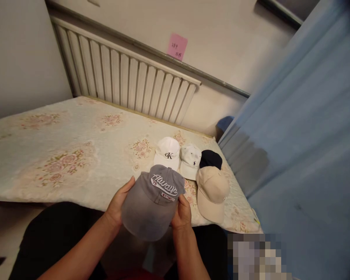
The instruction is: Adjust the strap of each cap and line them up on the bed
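Observation:
I hold a grey baseball cap (151,204) with white "Always" lettering over the near edge of the bed. My left hand (118,204) grips its left side, thumb on top. On the right edge of the brim, my right hand (181,214) is closed. Just beyond the grey cap lie other caps on the bed: a white cap with black letters (167,152), a plain white cap (190,160), a dark navy cap (210,158) and a beige cap (211,192) closest to my right hand.
The bed has a pale floral cover (61,155). A white radiator (125,77) runs along the wall behind it, with a pink note (177,46) above. A blue curtain (303,136) hangs at the right. A blurred patch sits at the bottom right.

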### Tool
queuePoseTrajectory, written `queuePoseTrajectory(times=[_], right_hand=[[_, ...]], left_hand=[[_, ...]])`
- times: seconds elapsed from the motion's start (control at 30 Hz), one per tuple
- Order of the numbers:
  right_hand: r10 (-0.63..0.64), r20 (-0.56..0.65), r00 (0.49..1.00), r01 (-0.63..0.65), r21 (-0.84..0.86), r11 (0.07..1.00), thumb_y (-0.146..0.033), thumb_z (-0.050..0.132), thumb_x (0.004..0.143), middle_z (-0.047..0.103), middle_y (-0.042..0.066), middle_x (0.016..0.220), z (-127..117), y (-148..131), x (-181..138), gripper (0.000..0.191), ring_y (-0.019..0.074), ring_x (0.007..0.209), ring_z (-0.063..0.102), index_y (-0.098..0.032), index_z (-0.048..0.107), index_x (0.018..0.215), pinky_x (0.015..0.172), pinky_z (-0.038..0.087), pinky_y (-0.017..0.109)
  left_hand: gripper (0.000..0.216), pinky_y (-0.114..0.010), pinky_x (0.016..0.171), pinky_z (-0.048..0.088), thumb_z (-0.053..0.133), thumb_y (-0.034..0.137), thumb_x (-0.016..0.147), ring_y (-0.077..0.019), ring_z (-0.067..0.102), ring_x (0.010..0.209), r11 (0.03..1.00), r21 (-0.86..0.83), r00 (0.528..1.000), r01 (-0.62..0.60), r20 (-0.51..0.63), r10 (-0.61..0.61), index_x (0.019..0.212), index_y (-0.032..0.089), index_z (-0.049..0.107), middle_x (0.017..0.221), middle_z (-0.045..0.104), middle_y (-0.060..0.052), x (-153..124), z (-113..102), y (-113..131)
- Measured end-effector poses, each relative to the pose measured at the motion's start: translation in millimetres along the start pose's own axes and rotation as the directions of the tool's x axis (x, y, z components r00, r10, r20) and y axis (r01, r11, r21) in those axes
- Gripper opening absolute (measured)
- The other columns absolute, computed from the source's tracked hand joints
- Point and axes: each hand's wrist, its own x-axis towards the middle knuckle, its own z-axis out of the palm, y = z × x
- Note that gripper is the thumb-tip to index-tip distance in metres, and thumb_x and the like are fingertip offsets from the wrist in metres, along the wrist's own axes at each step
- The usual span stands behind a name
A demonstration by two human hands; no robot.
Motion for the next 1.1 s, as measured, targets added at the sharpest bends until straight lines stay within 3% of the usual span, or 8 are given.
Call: queuePoseTrajectory(times=[0.23,0.4,0.5,0.67,0.8,1.1], right_hand=[[-0.069,-0.017,0.997,0.069,0.007,0.998,-0.028,0.064,0.076,0.076,0.004,0.092,-15,2,5,0.021,0.0225,0.099,0.066,-0.02,0.071,0.094,0.097,0.047,0.043],[-0.09,-0.003,0.996,0.09,-0.026,0.996,-0.027,0.064,0.076,0.076,0.004,0.092,-27,-3,5,0.021,0.0222,0.098,0.067,-0.02,0.071,0.095,0.097,0.046,0.043],[-0.141,0.002,0.99,0.141,-0.045,0.989,-0.023,0.064,0.077,0.076,0.004,0.09,-33,-7,4,0.022,0.0216,0.093,0.068,-0.019,0.07,0.097,0.097,0.047,0.043],[-0.186,0.027,0.982,0.187,-0.058,0.981,-0.021,0.065,0.077,0.076,0.003,0.09,-36,-13,2,0.025,0.0205,0.089,0.07,-0.019,0.069,0.101,0.098,0.046,0.043],[-0.175,0.019,0.984,0.175,-0.029,0.984,-0.03,0.064,0.077,0.075,0.005,0.095,-33,-14,-2,0.024,0.0228,0.102,0.066,-0.019,0.071,0.098,0.102,0.043,0.044],[-0.153,-0.009,0.988,0.154,0.011,0.988,-0.032,0.06,0.078,0.075,0.006,0.095,-27,-16,-4,0.023,0.0241,0.113,0.061,-0.019,0.072,0.093,0.104,0.041,0.047]], left_hand=[[0.048,-0.045,0.094,0.047,0.055,0.035,0.087,-0.0313,0.069,0.094,0.991,0.092,0.99,0.1,-0.107,-0.09,0.126,0.007,0.056,0.097,0.074,-0.016,1,1,-3],[0.033,-0.041,0.091,0.05,0.056,0.01,0.082,-0.0261,0.071,0.089,0.974,0.21,0.996,-0.086,-0.001,0.088,0.115,0.012,0.063,0.094,0.074,-0.012,2,1,3],[0.035,-0.039,0.09,0.051,0.054,0.002,0.079,-0.0248,0.07,0.09,0.959,0.252,0.99,-0.133,0.079,0.116,0.11,0.013,0.065,0.093,0.075,-0.01,3,-1,6],[0.027,-0.039,0.089,0.052,0.053,0.01,0.083,-0.0244,0.071,0.088,0.975,0.19,0.993,-0.117,0.027,0.114,0.108,0.012,0.065,0.088,0.075,-0.01,5,-8,6],[0.028,-0.039,0.088,0.053,0.051,0.015,0.087,-0.024,0.071,0.087,0.984,0.144,0.994,-0.103,-0.027,0.108,0.113,0.014,0.063,0.088,0.075,-0.01,8,-10,5],[0.029,-0.043,0.091,0.051,0.052,0.014,0.087,-0.0257,0.071,0.088,0.972,0.17,0.986,-0.16,-0.008,0.164,0.113,0.015,0.064,0.087,0.075,-0.01,12,-16,4]])
